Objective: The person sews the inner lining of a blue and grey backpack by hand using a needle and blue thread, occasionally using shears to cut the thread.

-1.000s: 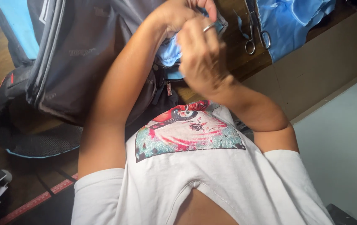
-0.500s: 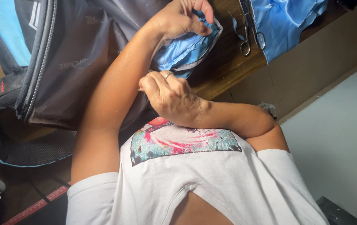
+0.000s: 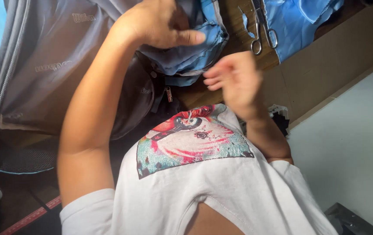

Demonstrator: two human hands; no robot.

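Note:
My left hand (image 3: pixel 160 21) reaches up the left side and grips a bunched blue cloth (image 3: pixel 195 52), its thumb pressed across the folds. The cloth lies against a dark grey zipped bag (image 3: pixel 43 65) on the wooden table (image 3: pixel 204 98). My right hand (image 3: pixel 234 78) hovers just right of and below the cloth, blurred, fingers loosely apart and holding nothing. My white printed T-shirt (image 3: pixel 204 174) fills the lower part of the view.
Metal scissors (image 3: pixel 262 30) lie on the table at the top, next to another piece of blue fabric (image 3: pixel 299 21). A red measuring strip (image 3: pixel 30 217) runs along the lower left. A pale surface (image 3: pixel 352 143) lies to the right of the table's edge.
My right hand left the cloth, dropped to my chest, and has now risen again to just beside the cloth. My left hand has stayed on the blue cloth.

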